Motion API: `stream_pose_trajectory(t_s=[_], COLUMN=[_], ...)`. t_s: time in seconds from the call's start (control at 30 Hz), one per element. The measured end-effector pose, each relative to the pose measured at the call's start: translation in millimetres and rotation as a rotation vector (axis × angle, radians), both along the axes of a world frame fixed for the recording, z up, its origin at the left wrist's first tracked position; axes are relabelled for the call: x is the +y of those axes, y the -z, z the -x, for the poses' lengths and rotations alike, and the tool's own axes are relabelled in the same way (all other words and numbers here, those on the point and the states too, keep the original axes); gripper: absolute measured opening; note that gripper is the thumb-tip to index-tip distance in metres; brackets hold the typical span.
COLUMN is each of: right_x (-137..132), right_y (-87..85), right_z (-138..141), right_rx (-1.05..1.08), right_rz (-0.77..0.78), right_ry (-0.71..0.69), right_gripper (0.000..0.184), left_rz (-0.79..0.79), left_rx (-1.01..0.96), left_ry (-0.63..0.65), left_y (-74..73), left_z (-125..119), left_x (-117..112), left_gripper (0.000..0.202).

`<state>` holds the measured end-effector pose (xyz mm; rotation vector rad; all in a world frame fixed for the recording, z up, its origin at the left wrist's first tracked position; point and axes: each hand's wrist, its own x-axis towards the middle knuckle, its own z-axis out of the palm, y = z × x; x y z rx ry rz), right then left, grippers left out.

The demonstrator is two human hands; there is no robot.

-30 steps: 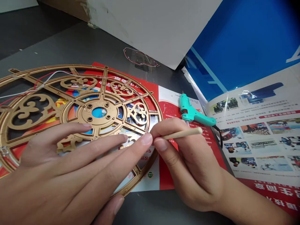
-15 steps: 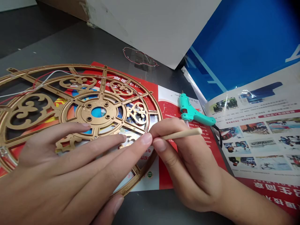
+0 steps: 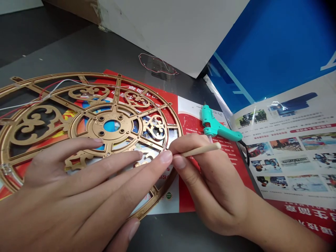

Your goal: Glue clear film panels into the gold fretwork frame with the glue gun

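Observation:
A large gold-coloured round openwork frame (image 3: 127, 132) with scroll patterns lies on printed sheets. My left hand (image 3: 86, 189) rests over its near side, fingers spread, the index fingertip at the right part of the rim. Between the thumb and fingers of my right hand (image 3: 217, 185) is a thin pale wooden stick (image 3: 203, 149). Its blunt end points right; the other end is hidden by my fingers close to the rim. Red and white wires (image 3: 61, 84) run along the frame's far side.
Right of the frame lies a teal glue gun (image 3: 214, 122) with a black cord. A thin loop of red and white wire (image 3: 157, 63) is on the dark table (image 3: 91, 45) near a white box (image 3: 168, 28). A printed leaflet (image 3: 288, 157) and a blue panel (image 3: 278, 52) are at right.
The stick's free end has dipped slightly and shifted a little left. Both hands stay at the rim, and the whole view has moved slightly.

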<state>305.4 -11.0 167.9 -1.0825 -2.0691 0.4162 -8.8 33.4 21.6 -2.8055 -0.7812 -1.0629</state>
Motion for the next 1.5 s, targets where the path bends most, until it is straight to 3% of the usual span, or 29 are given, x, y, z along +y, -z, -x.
stream_pose_trajectory(t_s=[0.1, 0.33, 0.67, 1.17, 1.4, 1.5], right_x=[0, 0, 1, 2, -3, -4], right_y=[-1.7, -2.4, -0.8, -2.2, -1.6, -1.7], right_z=[-1, 0, 0, 0, -2, -2], right_rx=[-0.015, -0.002, 0.031, -0.012, 0.065, 0.058], right_rz=[0.016, 0.023, 0.027, 0.014, -0.086, -0.085], right_ry=[0.0, 0.006, 0.045, 0.042, 0.211, 0.193], right_gripper=[0.024, 0.025, 0.02, 0.024, 0.025, 0.025], left_rz=[0.019, 0.009, -0.001, -0.02, -0.032, -0.032], left_rx=[-0.012, -0.058, -0.056, -0.05, -0.046, -0.04], left_ry=[0.004, 0.064, 0.057, 0.064, 0.057, 0.057], left_y=[-1.4, 42.4, 66.0, 69.8, 69.0, 65.7], left_z=[-1, -44, -60, -59, -53, -50], left_x=[3, -35, -24, -21, -24, -28], left_gripper=[0.098, 0.082, 0.082, 0.082, 0.082, 0.081])
